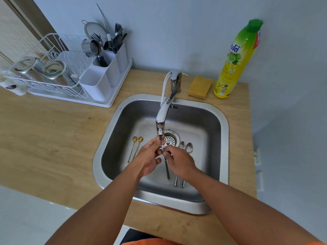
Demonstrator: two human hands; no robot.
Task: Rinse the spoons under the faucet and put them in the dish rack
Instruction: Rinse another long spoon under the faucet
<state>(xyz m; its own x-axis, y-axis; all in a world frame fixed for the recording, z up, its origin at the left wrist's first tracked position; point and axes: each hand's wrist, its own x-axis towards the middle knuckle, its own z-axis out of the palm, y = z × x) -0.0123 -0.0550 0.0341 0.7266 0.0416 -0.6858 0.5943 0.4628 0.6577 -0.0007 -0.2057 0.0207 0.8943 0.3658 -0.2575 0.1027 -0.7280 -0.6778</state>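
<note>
Both my hands meet under the faucet [163, 110] over the steel sink [223, 138]. My left hand [148, 156] and my right hand [178, 159] pinch one dark-handled spoon [167, 169]; its bowl is up in the thin water stream and its handle points down toward me. Two small gold spoons [135, 145] lie on the sink floor to the left. Two silver spoons [185, 148] lie to the right, partly hidden by my right hand. The white dish rack [58, 82] stands on the counter at the back left.
White cutlery holders [106, 71] on the rack's right side hold forks, spoons and a metal cup. Glass jars sit in the rack. A yellow sponge [200, 87] and a green-yellow dish soap bottle [237, 59] stand behind the sink. The drain strainer [170, 138] is just past my fingers.
</note>
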